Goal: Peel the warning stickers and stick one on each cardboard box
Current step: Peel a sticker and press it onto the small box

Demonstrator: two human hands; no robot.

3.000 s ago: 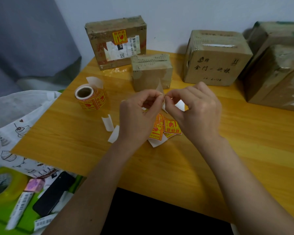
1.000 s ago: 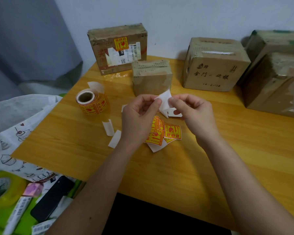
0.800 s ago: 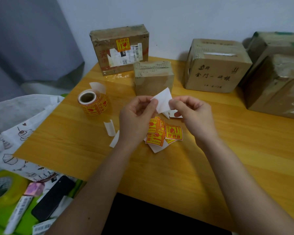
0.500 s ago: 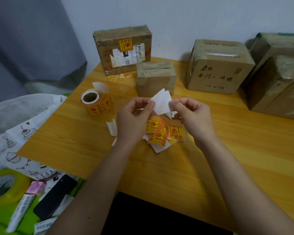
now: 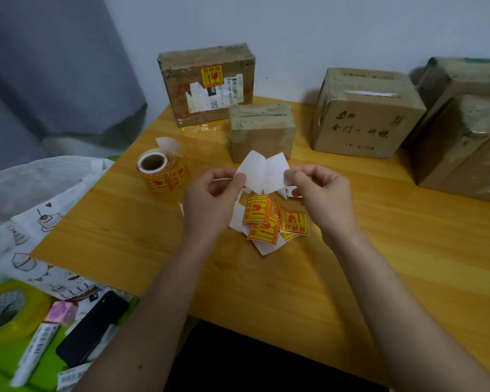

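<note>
Between my left hand (image 5: 210, 198) and my right hand (image 5: 321, 193) two white flaps are spread apart: a sticker seen from its blank back and its backing paper (image 5: 262, 172); which hand pinches which I cannot tell. Under my hands lies a pile of cut yellow-and-red warning stickers (image 5: 275, 219). The sticker roll (image 5: 161, 172) stands to the left. At the back, the left cardboard box (image 5: 207, 83) carries a warning sticker (image 5: 212, 75). The small box (image 5: 262, 131), the lettered box (image 5: 364, 113) and the big boxes (image 5: 464, 128) on the right show none.
The wooden table (image 5: 408, 264) ends close to me and at the left. Beyond its left edge lie a printed white bag (image 5: 26, 230), a yellow tape roll (image 5: 9, 309), a black phone (image 5: 92, 326) and a labelled tube (image 5: 36, 352).
My hands have drawn apart, and the single white piece has opened into two spread flaps. The view has shifted slightly, so the boxes sit a little further right.
</note>
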